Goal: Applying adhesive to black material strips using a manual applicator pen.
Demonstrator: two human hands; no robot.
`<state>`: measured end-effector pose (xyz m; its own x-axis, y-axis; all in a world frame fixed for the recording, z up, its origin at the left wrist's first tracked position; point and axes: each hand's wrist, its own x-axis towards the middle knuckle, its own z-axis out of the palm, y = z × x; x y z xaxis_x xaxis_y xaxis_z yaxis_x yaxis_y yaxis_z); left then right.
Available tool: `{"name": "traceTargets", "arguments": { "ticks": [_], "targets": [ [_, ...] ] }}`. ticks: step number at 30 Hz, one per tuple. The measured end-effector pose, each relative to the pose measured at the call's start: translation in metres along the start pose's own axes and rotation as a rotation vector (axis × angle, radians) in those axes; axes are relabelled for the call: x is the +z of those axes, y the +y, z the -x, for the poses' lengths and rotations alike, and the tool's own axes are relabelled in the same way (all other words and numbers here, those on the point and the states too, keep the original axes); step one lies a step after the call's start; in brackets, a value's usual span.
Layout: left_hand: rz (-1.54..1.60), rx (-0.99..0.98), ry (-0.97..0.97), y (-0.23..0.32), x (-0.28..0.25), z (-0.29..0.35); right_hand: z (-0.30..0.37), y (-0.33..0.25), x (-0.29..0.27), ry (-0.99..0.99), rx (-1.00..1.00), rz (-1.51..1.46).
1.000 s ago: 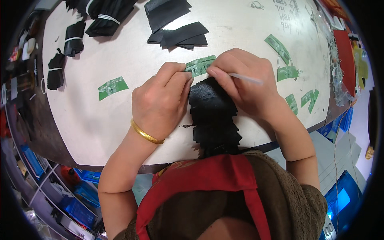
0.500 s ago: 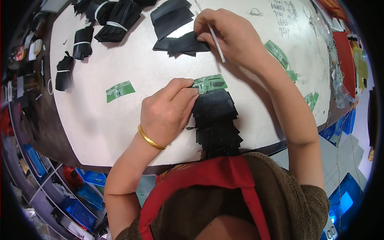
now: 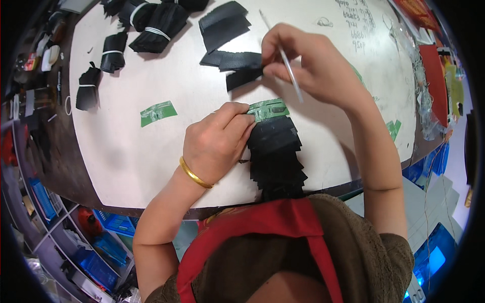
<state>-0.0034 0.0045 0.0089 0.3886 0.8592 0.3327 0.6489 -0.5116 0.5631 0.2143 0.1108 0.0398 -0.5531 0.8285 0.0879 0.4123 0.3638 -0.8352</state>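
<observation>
My left hand, with a gold bangle at its wrist, presses closed fingertips on the left end of a green curved template. Under and below that template, overlapping black fabric pieces run in a row toward my body. My right hand holds a thin, pale pen-like stick slanting between its fingers. Its thumb and forefinger also pinch the right end of a black fabric piece. Just behind that piece, a loose stack of black fabric pieces spreads over the white board.
Black fabric bundles tied with white bands lie at the far left. Another green template rests left of my left hand, and more green pieces lie at the right. Clear plastic scraps line the right edge. Shelves with blue bins stand lower left.
My right hand has moved right and nearer, drawing one black fabric piece away from the stack, the stick still in its fingers. My left hand stays on the green template.
</observation>
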Motion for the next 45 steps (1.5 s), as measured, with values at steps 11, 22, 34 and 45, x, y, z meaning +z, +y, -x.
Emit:
{"name": "traceTargets", "arguments": {
  "ticks": [11, 22, 34, 45],
  "targets": [
    [0.046, -0.058, 0.059, 0.002, -0.005, -0.010, 0.046, -0.006, 0.008, 0.325, 0.200, -0.197],
    [-0.016, -0.067, 0.050, -0.016, 0.003, -0.021, 0.057, -0.003, 0.026, 0.353, 0.375, -0.569],
    [-0.035, 0.012, 0.111, -0.017, 0.006, -0.020, 0.025, -0.005, 0.041, 0.132, -0.091, 0.273],
    [-0.040, -0.003, 0.103, -0.016, 0.008, -0.020, 0.035, -0.003, 0.046, 0.268, -0.212, 0.342]
  ]
}}
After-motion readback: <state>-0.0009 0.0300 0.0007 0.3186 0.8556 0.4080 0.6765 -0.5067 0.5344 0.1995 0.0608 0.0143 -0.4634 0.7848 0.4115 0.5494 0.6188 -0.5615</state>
